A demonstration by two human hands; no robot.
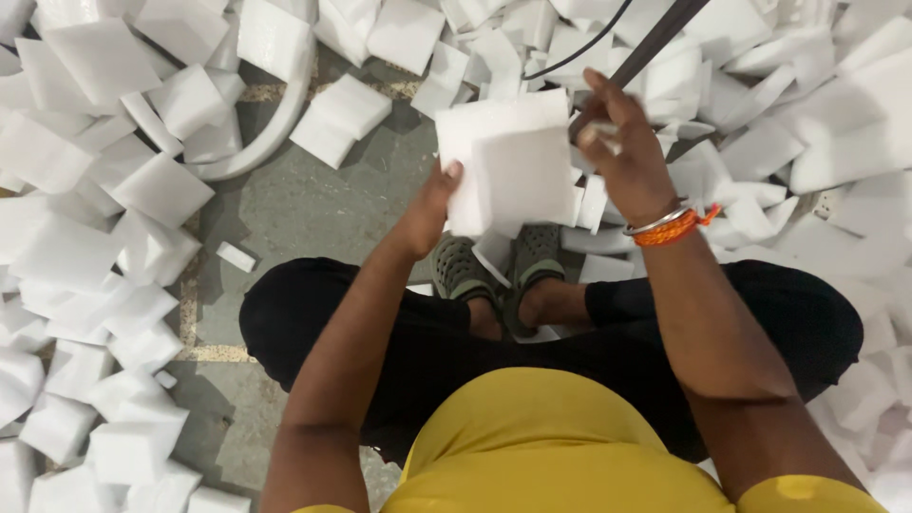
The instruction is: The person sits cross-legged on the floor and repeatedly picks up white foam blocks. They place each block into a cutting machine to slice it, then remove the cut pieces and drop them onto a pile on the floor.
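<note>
The person is sitting on the floor (294, 204) with a white foam block (508, 161) held up in front of the knees. The left hand (432, 204) is clasping its lower left edge, thumb on the face. The right hand (627, 157) is clenching a small pale tool (600, 133) at the block's right edge, beside a dark rod (646, 47). The foam looks light, soft and easily dented, so holding it by the edges seems best. Loose foam pieces (85, 237) are lying all around.
</note>
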